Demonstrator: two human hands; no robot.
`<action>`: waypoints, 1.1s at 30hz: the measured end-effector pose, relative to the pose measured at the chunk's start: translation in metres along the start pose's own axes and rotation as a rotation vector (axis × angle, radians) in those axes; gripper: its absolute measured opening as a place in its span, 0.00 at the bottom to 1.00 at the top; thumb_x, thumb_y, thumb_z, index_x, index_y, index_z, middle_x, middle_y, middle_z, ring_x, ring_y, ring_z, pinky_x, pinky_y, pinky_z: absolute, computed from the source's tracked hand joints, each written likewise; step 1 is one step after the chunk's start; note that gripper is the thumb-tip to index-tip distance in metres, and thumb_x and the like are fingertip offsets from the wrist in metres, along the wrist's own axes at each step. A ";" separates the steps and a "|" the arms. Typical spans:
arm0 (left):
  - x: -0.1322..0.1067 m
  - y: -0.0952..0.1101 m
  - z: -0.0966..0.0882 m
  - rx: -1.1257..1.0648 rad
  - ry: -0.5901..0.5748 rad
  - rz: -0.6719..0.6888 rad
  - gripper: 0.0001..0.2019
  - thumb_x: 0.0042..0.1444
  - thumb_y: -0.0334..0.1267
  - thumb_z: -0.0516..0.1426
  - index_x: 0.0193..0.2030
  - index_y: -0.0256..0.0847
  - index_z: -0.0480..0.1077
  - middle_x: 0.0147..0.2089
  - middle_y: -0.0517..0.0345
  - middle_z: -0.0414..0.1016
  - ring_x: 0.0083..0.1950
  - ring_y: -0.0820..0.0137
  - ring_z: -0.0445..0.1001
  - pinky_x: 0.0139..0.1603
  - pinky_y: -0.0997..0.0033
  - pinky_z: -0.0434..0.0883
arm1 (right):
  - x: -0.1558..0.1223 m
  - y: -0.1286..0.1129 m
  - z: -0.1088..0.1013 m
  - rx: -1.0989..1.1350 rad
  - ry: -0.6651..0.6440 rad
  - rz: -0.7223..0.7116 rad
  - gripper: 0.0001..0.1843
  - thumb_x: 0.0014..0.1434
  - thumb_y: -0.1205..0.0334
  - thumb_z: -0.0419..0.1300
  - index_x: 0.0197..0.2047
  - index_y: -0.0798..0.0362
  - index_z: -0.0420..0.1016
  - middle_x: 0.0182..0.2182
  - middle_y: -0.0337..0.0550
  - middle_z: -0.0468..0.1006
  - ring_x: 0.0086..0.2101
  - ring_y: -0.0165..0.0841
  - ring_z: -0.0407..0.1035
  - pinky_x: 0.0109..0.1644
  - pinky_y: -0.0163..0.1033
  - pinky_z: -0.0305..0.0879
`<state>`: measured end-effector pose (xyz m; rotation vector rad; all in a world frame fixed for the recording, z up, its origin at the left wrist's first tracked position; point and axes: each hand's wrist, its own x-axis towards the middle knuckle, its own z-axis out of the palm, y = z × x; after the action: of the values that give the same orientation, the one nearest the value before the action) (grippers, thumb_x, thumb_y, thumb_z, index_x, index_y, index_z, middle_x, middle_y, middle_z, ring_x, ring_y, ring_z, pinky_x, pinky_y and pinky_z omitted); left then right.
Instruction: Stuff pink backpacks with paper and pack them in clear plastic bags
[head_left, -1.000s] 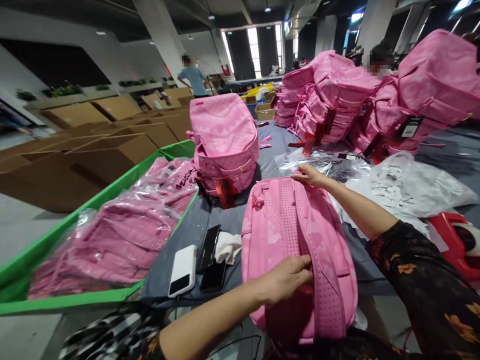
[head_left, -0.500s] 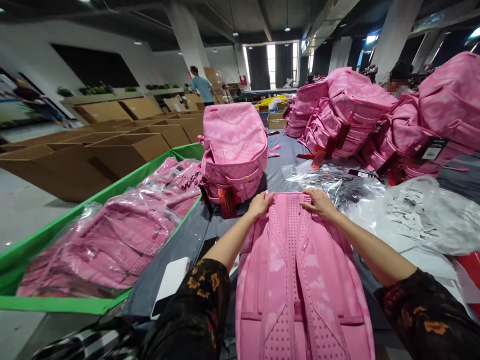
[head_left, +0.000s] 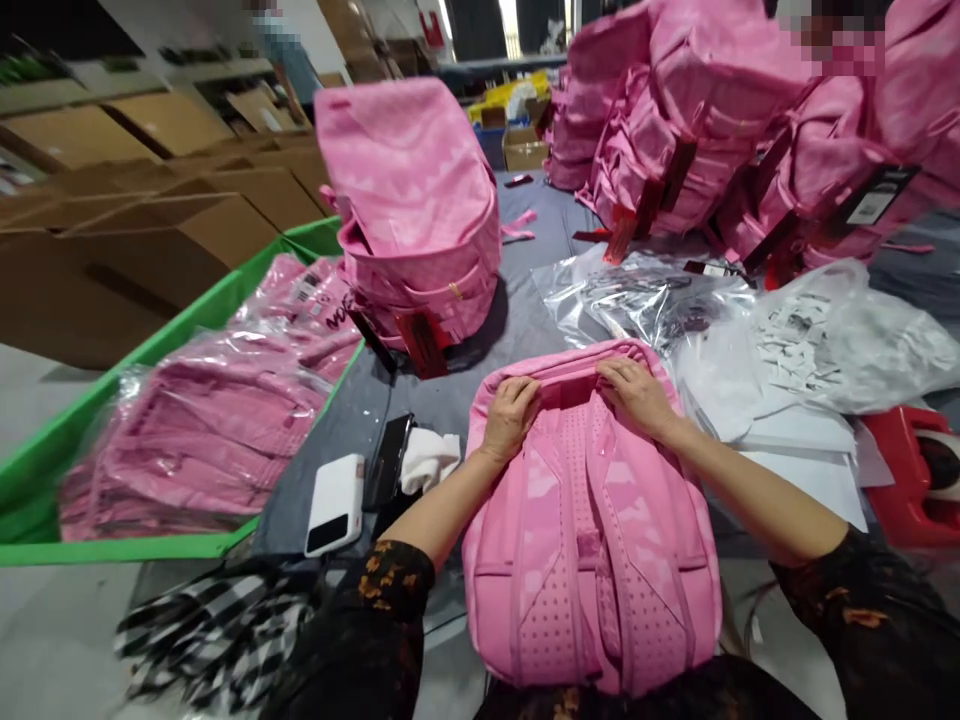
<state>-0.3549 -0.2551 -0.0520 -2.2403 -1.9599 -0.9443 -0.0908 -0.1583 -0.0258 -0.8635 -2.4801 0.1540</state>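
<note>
Left grip [head_left: 510, 420] and right grip [head_left: 637, 397] are pressing open and unclamped on the upper end of a soft, light pink padded backpack [head_left: 592, 540], which is lying back-panel up at six o'clock on the grey-covered surface [head_left: 525, 300]; its fabric top loop [head_left: 566, 365] is offering the surest hold. At nine o'clock, a green-rimmed bin [head_left: 112, 550] is holding clear-bagged pink backpacks [head_left: 210, 430].

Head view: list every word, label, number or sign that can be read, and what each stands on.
Nothing can be read with certainty.
Black script on the plastic-wrapped pink backpack: too blurred to read.
White label on the black hang tag: too small to read.
Printed paper slips in the white plastic bag: too small to read.
</note>
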 end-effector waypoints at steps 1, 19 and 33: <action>0.000 -0.002 0.002 0.002 -0.048 0.006 0.15 0.69 0.37 0.52 0.57 0.43 0.73 0.56 0.45 0.77 0.60 0.58 0.72 0.65 0.51 0.67 | -0.003 0.001 -0.001 0.011 -0.029 0.006 0.20 0.69 0.61 0.52 0.60 0.53 0.75 0.58 0.54 0.77 0.59 0.46 0.68 0.67 0.53 0.60; 0.062 0.043 0.027 0.006 -0.456 -0.202 0.47 0.58 0.68 0.56 0.78 0.50 0.47 0.79 0.34 0.44 0.79 0.33 0.40 0.70 0.24 0.44 | 0.071 0.019 0.040 -0.107 -0.169 0.333 0.16 0.70 0.56 0.54 0.53 0.57 0.74 0.45 0.57 0.82 0.45 0.48 0.74 0.47 0.45 0.64; 0.041 0.064 0.033 0.108 -0.348 -0.196 0.45 0.60 0.69 0.53 0.79 0.60 0.42 0.81 0.46 0.43 0.80 0.38 0.36 0.71 0.21 0.37 | 0.156 0.083 -0.033 -0.155 -0.858 0.168 0.20 0.48 0.54 0.72 0.41 0.58 0.78 0.33 0.40 0.79 0.37 0.36 0.71 0.38 0.35 0.60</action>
<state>-0.2816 -0.2194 -0.0376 -2.3107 -2.3413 -0.4637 -0.1330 0.0003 0.0469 -1.2688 -3.2276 0.4805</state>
